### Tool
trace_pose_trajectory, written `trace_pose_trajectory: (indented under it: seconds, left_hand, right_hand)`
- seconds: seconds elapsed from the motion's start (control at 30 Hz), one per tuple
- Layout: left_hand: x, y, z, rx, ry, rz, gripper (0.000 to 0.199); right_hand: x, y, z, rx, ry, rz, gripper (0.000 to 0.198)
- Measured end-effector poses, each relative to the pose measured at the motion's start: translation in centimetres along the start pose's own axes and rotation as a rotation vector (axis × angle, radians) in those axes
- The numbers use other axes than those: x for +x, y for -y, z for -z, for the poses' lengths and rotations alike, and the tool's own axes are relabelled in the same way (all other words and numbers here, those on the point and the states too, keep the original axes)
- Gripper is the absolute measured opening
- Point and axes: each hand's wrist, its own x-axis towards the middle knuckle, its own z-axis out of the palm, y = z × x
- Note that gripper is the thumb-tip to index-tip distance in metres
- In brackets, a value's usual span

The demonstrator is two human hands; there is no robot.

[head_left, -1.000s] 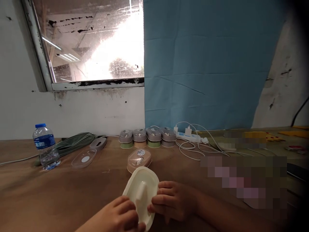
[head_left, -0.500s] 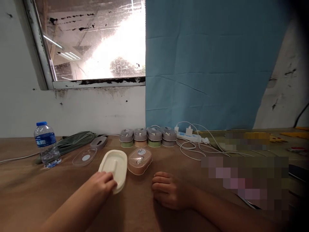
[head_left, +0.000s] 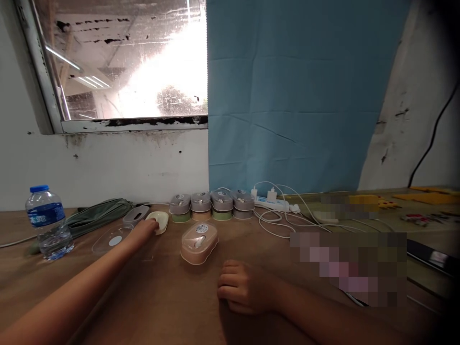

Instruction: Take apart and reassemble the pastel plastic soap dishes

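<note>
My left hand point(head_left: 150, 228) reaches out to the back left, its fingers closed on the near edge of a cream oval plastic tray point(head_left: 163, 221). Just left of that tray lies a grey oval lid with a slot point(head_left: 136, 215), and nearer me a clear oval cover with a white round sticker point(head_left: 115, 240). My right hand point(head_left: 239, 287) rests on the table with its fingers curled in, and nothing shows in them. In front of it sits a peach oval box point(head_left: 200, 243) with a clear, stickered top.
Several stacked oval boxes point(head_left: 211, 204) line the wall. A water bottle point(head_left: 48, 223) stands at the left before a green cloth bag point(head_left: 100, 216). White cables point(head_left: 269, 218) trail from a power strip point(head_left: 272, 204) at the right. A blurred patch hides things at far right.
My left hand has carried the cream tray away from me, toward the row of boxes, beside the grey lid. My right hand stays by the peach box. The view has shifted slightly right.
</note>
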Motion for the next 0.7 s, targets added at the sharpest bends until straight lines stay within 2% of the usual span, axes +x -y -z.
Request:
trace_pose_trajectory:
  seconds: [0.2, 0.47, 0.57, 0.7]
  left_hand:
    - [3.4, 1.1, -1.0, 0.119, 0.019, -0.002, 0.027]
    - [4.9, 2.5, -2.5, 0.161, -0.015, 0.070, 0.025]
    - [4.7, 2.6, -3.0, 0.155, -0.092, 0.073, 0.029]
    - [3.7, 1.1, -2.6, 0.149, -0.314, 0.070, 0.042]
  right_hand:
    - [0.1, 0.0, 0.2, -0.007, 0.014, -0.015, 0.015]
    - [0.1, 0.0, 0.2, -0.002, 0.045, -0.030, 0.016]
    - [0.1, -0.1, 0.1, 0.004, 0.044, -0.040, 0.015]
    - [0.1, -0.1, 0.0, 0.021, 0.042, -0.100, 0.013]
